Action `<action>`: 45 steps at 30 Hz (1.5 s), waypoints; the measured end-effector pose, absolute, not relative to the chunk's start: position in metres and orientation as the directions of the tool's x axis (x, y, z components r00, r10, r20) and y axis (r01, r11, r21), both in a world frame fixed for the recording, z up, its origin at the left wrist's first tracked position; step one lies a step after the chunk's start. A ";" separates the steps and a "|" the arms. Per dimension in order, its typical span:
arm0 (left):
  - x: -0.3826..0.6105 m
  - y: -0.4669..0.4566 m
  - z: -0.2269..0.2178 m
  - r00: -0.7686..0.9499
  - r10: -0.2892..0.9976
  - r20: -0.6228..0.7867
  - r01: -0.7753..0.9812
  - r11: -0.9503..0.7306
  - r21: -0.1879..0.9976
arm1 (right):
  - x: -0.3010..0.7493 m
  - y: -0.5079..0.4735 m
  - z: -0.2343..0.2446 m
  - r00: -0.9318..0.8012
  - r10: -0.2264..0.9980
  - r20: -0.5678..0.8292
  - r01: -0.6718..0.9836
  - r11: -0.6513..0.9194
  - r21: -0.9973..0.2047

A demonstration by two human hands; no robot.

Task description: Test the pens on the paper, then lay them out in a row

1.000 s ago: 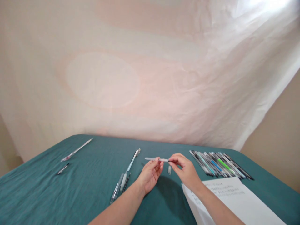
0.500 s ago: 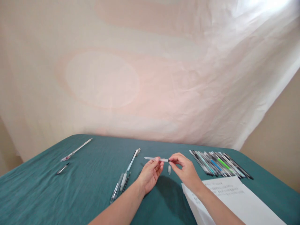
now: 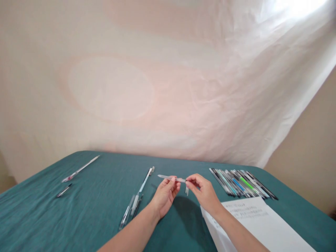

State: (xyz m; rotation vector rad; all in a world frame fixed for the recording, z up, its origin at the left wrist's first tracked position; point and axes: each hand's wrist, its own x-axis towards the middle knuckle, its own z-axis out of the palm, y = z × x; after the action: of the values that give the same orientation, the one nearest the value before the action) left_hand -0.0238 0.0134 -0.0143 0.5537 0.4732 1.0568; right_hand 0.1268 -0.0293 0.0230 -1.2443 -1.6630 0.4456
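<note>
A slim, translucent whitish pen barrel (image 3: 164,176) is held level above the table, its tapered end pointing left. My left hand (image 3: 165,196) pinches it near the middle between thumb and fingertips, palm turned up. At its right end, my right hand (image 3: 202,190) has thumb and forefinger closed on the dark tip. Just below the fingers of my right hand lies a small clear pen cap (image 3: 187,190). Left of my left hand are a light-blue and white pen (image 3: 144,182), a clear pen (image 3: 127,212) and a dark thin piece (image 3: 137,206).
A row of several pens (image 3: 243,183) lies side by side at the right. Written-on white paper (image 3: 265,224) is under my right forearm. A long pale pen (image 3: 81,168) and a short dark one (image 3: 64,190) lie at the left on the green cloth (image 3: 86,217).
The view has shifted slightly, so things on the table sit a little further left. Both hands keep their grip; the pen barrel now slants slightly, with its left end raised.
</note>
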 end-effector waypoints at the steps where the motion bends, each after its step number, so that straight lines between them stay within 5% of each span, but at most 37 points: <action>1: -0.023 0.014 -0.015 0.412 0.907 -0.092 -0.675 0.371 0.638 | 0.126 -0.029 0.022 0.007 0.893 0.449 0.500 0.386 -0.775; 11: -0.021 0.016 -0.018 0.347 0.936 -0.058 -0.663 0.288 0.691 | 0.128 -0.022 0.009 0.038 0.976 0.216 0.211 0.204 -0.956; 20: -0.021 0.015 -0.016 0.376 0.925 -0.048 -0.642 0.297 0.707 | 0.129 -0.025 0.008 0.000 0.972 0.233 0.430 0.211 -0.878; 45: -0.020 0.012 -0.017 0.404 0.909 -0.106 -0.629 0.360 0.689 | 0.135 -0.021 0.009 -0.041 0.971 0.235 0.534 0.220 -0.817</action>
State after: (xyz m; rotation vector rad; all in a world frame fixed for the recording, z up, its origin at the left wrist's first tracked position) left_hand -0.0195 0.0120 -0.0171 0.6160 0.5263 1.0518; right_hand 0.1348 -0.0211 0.0091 -1.4208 -1.6889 0.6846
